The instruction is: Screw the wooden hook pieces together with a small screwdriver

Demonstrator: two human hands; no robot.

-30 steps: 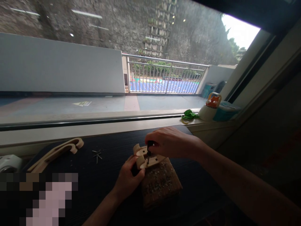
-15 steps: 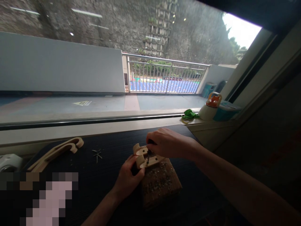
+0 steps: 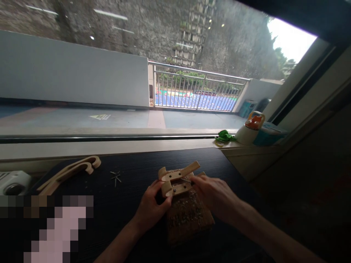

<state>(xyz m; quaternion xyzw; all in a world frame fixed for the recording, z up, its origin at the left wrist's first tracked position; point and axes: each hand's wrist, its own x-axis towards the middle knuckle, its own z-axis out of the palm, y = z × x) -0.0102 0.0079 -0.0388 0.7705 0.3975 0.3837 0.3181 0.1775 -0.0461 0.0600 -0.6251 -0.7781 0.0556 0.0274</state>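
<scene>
Two pale curved wooden pieces lie side by side on a rough brown wooden block. The far wooden piece shows two dark holes. In the near wooden piece, a small metallic spot shows at the left hole. My left hand is closed around the near piece's curled end, thumb against its edge. My right hand is closed on a screwdriver, whose thin shaft points left between the two pieces; its handle is mostly hidden by the fingers.
Several thin metal screws lie loose on the dark table. More curved wooden pieces rest at the left, near a white device. On the windowsill are a green cloth and a white bottle with orange top.
My right hand has moved right and down, lifting the screwdriver off the near piece's left hole and tilting it almost flat. My left hand keeps its grip. The view has shifted slightly.
</scene>
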